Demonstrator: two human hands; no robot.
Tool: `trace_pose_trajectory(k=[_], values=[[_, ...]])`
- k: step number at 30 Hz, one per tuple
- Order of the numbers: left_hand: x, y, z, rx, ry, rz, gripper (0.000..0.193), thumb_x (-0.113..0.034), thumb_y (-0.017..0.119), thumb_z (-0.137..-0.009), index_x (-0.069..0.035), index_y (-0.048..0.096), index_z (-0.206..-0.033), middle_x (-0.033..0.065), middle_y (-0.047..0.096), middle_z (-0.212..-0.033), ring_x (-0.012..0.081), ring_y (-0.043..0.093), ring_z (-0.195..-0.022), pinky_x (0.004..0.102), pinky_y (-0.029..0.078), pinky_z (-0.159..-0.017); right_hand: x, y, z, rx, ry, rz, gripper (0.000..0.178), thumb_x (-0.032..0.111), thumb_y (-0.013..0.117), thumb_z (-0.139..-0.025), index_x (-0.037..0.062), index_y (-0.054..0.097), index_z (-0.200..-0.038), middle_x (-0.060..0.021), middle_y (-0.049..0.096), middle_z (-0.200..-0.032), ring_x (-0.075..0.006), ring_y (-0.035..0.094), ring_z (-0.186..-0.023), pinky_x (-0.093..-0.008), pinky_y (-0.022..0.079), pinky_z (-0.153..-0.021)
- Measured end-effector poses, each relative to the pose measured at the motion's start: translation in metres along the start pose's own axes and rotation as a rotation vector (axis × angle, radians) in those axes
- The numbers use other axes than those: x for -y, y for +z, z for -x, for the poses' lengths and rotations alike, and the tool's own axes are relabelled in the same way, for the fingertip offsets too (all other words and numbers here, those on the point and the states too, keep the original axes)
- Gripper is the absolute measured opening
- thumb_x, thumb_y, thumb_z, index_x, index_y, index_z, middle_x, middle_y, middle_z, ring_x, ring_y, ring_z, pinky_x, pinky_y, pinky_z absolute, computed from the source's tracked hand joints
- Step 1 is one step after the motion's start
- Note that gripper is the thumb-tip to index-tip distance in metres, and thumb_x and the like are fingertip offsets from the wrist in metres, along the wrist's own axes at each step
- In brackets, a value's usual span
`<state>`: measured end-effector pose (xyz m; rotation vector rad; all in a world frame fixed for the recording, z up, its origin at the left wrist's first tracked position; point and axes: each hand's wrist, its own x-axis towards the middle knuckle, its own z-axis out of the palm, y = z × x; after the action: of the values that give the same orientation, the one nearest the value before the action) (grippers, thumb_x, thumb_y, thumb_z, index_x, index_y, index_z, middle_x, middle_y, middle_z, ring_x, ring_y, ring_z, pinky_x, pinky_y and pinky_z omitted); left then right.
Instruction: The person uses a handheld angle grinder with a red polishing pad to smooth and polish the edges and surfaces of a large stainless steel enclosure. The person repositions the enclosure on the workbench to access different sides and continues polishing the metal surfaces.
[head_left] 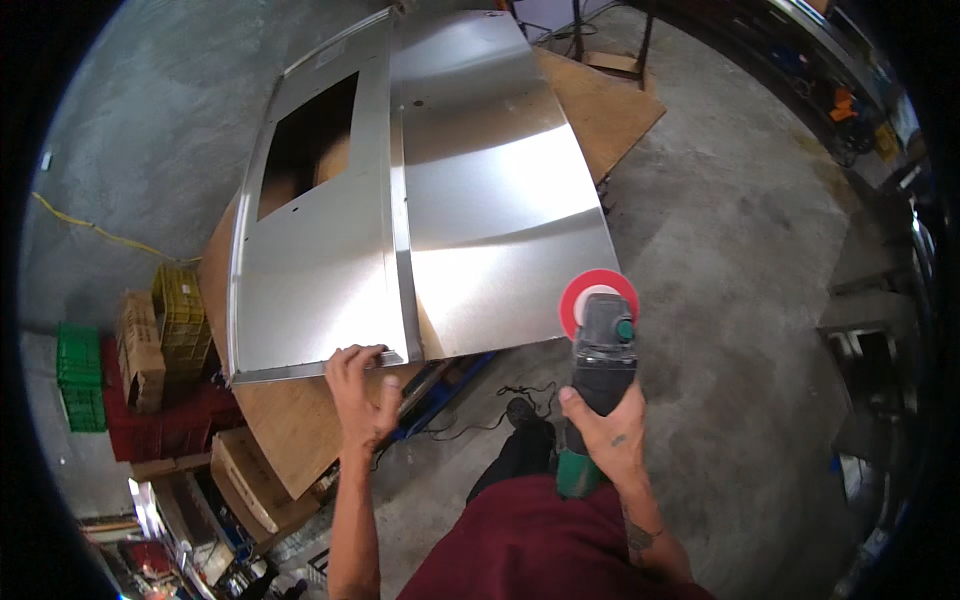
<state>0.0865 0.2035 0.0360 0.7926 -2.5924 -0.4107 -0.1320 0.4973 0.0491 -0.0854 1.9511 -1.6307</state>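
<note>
My right hand [612,437] is wrapped round the dark body of an angle grinder [606,345] with a green rear end. Its red-rimmed disc [629,290] is at the near right corner of a shiny sheet-metal panel [490,190]; whether it touches the metal cannot be told. My left hand [362,395] rests its fingertips on the near folded edge of a second, framed metal panel [315,290], thumb spread apart. That panel has a dark rectangular cutout [310,150] and lies left of the shiny one.
Both panels lie on a wooden board [605,110]. Green [80,370] and yellow crates [180,310], a red crate [150,436] and cardboard boxes [262,482] stand at the left. A cord [480,432] runs over the concrete floor near my foot. Shelving [780,40] lines the far right.
</note>
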Motion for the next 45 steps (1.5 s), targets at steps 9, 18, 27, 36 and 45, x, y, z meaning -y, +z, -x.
trace_pose_trajectory(k=[9,18,27,36,45], values=[[-0.064,0.066,-0.012,-0.287,-0.113,-0.307,0.070,-0.024,0.094,-0.087,0.003,0.055,-0.139,0.0240,0.055,-0.142,0.0436,0.054,-0.139,0.0649,0.038,-0.127,0.006,-0.063,-0.073,0.103,0.001,-0.010,0.054,0.023,0.091,-0.090,-0.0009,0.065,-0.131,-0.0111,0.074,-0.108,-0.0220,0.073,-0.096,-0.0405,0.059,-0.090],[-0.058,0.045,-0.013,-0.307,-0.305,0.039,0.048,-0.023,0.037,-0.119,0.006,0.075,-0.115,0.0250,0.073,-0.132,0.0416,0.064,-0.133,0.0553,0.040,-0.128,0.031,-0.090,-0.113,0.200,-0.031,0.034,0.058,0.025,0.092,-0.090,-0.0024,0.064,-0.132,-0.0122,0.075,-0.110,-0.0225,0.073,-0.097,-0.0399,0.059,-0.090],[-0.081,0.044,-0.019,-0.204,-0.211,-0.213,0.033,-0.014,0.071,-0.105,0.003,0.064,-0.133,0.0247,0.066,-0.137,0.0456,0.062,-0.133,0.0578,0.041,-0.126,0.042,-0.095,-0.115,0.233,-0.072,0.094,0.058,0.026,0.092,-0.089,-0.0023,0.065,-0.131,-0.0135,0.075,-0.110,-0.0235,0.074,-0.097,-0.0406,0.060,-0.089],[-0.062,0.032,-0.017,-0.241,-0.345,0.037,0.023,-0.015,0.058,-0.116,0.004,0.069,-0.124,0.0223,0.070,-0.128,0.0400,0.066,-0.126,0.0482,0.048,-0.118,0.036,-0.087,-0.107,0.258,-0.069,0.125,0.058,0.028,0.093,-0.089,-0.0025,0.065,-0.130,-0.0143,0.077,-0.108,-0.0251,0.075,-0.095,-0.0417,0.061,-0.088],[-0.068,0.012,-0.017,-0.160,-0.328,0.043,0.033,-0.016,0.046,-0.118,0.003,0.069,-0.133,0.0214,0.068,-0.139,0.0386,0.061,-0.139,0.0453,0.043,-0.123,0.038,-0.071,-0.096,0.342,-0.046,0.133,0.062,0.029,0.093,-0.088,-0.0031,0.063,-0.132,-0.0175,0.078,-0.110,-0.0272,0.077,-0.097,-0.0423,0.061,-0.089]])
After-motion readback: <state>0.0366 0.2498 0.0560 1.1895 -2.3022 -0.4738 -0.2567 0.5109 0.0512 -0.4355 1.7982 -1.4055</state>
